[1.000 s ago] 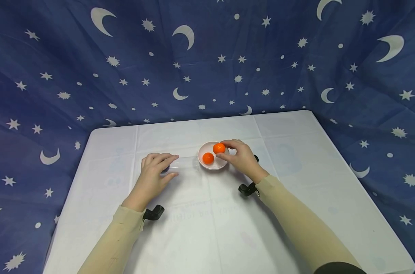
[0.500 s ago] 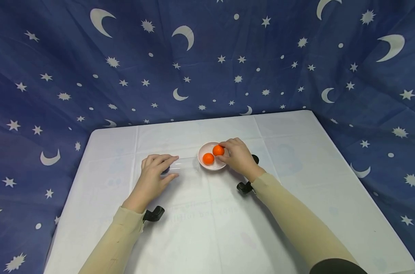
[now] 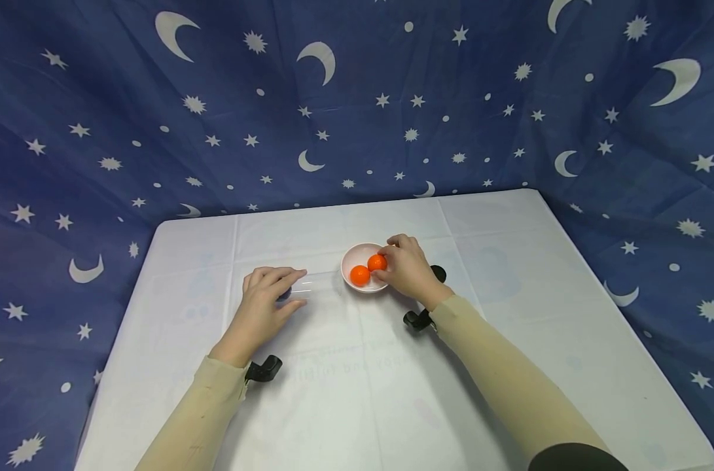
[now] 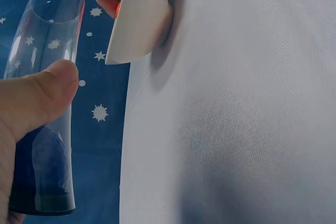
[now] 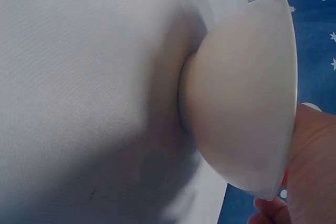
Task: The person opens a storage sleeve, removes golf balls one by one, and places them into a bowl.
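Note:
My left hand (image 3: pixel 259 307) grips a tall clear glass (image 4: pixel 50 40) near its dark base, thumb along the near side. The glass lies sideways, its mouth toward the bowl; I cannot tell whether it touches the table. A small pale bowl (image 3: pixel 351 255) stands upright on the table, just right of the glass mouth. Inside it are two orange balls, one on the left (image 3: pixel 359 276) and another on the right (image 3: pixel 377 262). Thumb and fingers of my right hand (image 3: pixel 412 269) pinch the right ball. In the right wrist view the bowl (image 5: pixel 241 93) hides most of the fingertips.
A white cloth covers the table (image 3: pixel 333 405), whose far edge meets a blue curtain (image 3: pixel 357 118) with moons and stars. Black wrist mounts show below the left wrist (image 3: pixel 264 368) and below the right wrist (image 3: pixel 417 320).
My right hand has moved slightly down and into the bowl, with the ball it pinches now lower, beside the other ball. The left hand and the glass stay put.

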Available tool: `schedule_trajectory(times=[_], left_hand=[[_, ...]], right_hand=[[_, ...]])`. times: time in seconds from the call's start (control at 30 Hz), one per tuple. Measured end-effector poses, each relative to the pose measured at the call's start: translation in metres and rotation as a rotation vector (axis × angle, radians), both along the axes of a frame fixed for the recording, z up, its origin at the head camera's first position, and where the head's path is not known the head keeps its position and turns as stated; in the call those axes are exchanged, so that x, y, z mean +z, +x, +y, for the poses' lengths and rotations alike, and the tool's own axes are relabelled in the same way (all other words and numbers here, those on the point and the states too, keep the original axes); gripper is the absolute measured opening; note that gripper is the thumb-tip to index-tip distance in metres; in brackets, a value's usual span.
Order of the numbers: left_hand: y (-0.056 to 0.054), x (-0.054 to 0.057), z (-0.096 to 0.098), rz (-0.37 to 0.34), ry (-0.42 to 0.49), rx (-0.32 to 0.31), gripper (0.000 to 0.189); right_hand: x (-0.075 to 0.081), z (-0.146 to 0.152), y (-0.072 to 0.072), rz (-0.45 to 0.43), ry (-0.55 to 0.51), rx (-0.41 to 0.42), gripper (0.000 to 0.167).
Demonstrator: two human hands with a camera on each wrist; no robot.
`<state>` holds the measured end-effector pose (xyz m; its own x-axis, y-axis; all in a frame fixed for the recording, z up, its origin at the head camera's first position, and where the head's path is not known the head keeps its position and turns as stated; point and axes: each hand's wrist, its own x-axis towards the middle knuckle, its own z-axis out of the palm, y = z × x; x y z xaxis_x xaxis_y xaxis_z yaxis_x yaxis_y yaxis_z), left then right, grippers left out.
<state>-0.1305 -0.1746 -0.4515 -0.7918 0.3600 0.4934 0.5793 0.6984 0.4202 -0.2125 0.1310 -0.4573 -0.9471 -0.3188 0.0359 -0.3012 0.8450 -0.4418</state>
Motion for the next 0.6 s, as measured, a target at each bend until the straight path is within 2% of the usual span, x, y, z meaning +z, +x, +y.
schedule_trajectory(times=[0.17,0.3,0.47,0.6], left_hand=[[0.001,0.001,-0.001,0.006,0.005,-0.002,0.057],[0.000,0.001,0.000,0.005,0.005,0.001,0.057],[0.000,0.002,0.000,0.001,0.004,0.003,0.056],[0.000,0.004,0.000,-0.005,-0.002,-0.004,0.056]], right_hand=[[0.002,-0.001,-0.001,-0.037,0.006,-0.013,0.044],[0.003,-0.001,0.000,-0.019,-0.009,-0.014,0.042],[0.009,-0.002,0.004,0.017,-0.091,-0.006,0.051],[0.018,-0.003,0.011,0.012,-0.196,-0.003,0.060]])
